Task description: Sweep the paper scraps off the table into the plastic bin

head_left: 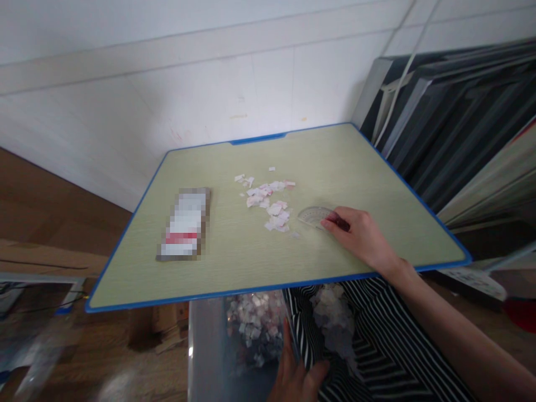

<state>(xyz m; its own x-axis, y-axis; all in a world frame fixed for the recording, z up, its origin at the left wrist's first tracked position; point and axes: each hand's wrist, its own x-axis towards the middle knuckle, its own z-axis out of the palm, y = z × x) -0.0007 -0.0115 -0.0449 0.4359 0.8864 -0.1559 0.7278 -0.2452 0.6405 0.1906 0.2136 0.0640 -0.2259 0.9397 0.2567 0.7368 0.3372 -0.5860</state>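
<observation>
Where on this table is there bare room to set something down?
The table looks bare in its far-right corner, between the blurred-out item and the paper scraps, and right of the right hand. It's crowded mid-table, where scraps lie near the held protractor.

Right hand (pixel 355 231) pinches clear protractor (pixel 313 215) flat-ish on green table (pixel 201 167), blue edging. Loose paper scraps (pixel 259 192) just left of it. Pixelated slab (pixel 184 223) farther left. Below table's front edge: left hand (pixel 295 377) at right side of clear bin (pixel 209 346), more scraps inside. Striped cloth (pixel 397 335) beside it.
</observation>
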